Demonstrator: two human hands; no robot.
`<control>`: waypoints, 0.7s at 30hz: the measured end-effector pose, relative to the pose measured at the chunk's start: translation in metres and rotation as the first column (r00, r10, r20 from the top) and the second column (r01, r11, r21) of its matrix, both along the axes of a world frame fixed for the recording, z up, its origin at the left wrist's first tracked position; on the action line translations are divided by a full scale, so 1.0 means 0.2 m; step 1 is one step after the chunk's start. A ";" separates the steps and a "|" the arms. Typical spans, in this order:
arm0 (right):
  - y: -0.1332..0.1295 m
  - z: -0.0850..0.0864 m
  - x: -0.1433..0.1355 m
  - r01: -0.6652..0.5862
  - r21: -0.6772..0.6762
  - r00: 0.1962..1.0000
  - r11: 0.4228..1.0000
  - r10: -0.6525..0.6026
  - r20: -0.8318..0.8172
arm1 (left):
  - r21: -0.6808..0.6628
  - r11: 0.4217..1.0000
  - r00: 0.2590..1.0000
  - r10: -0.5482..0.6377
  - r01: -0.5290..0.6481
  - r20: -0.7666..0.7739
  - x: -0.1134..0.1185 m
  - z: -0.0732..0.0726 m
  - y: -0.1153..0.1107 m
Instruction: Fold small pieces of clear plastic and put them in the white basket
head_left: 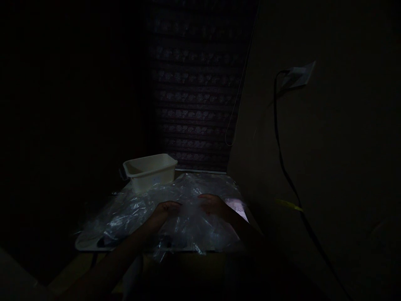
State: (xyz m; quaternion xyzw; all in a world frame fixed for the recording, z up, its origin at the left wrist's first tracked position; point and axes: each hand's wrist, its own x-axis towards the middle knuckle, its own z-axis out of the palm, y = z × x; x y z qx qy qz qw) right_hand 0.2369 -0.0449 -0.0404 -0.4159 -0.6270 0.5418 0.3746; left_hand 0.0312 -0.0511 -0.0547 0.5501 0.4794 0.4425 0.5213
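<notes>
Crumpled clear plastic film (pixel 134 209) covers much of a small table in dim light. Above it, my left hand (pixel 166 212) is closed with its fingers on a bunched part of the film. My right hand (pixel 213 205) faces it from the other side, also closed on the film, thumb and fingers pointing inward. Between the two hands the plastic (pixel 190 209) looks cloudy and gathered. Whether it is a bag or a loose sheet is too dark to tell, and the fingertips are partly lost in shadow.
A white plastic tub (pixel 153 171) stands at the table's back left. Something pale and lit (pixel 237 207) lies by the right edge. A patterned blind (pixel 194 113) hangs behind. On the right wall, a black cable (pixel 282 161) with a yellow tie (pixel 290 205) runs down from a socket (pixel 297 76).
</notes>
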 end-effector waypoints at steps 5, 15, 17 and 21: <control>0.01 -0.02 0.01 0.035 0.017 0.999 0.999 -0.036 0.027 | 0.061 0.997 0.999 -0.039 0.037 0.029 -0.02 0.02 -0.01; -0.03 0.05 -0.01 -0.014 -0.028 1.000 1.000 0.014 0.024 | 0.017 0.999 0.991 -0.039 0.037 0.125 0.00 0.04 -0.03; -0.03 0.04 -0.02 -0.012 -0.030 0.999 0.999 0.013 0.033 | 0.011 1.000 0.990 -0.026 0.025 0.138 0.00 0.06 -0.03; -0.02 0.02 -0.02 0.015 0.009 0.999 1.000 -0.015 0.029 | 0.016 1.000 0.987 -0.026 0.024 0.157 0.00 0.08 -0.06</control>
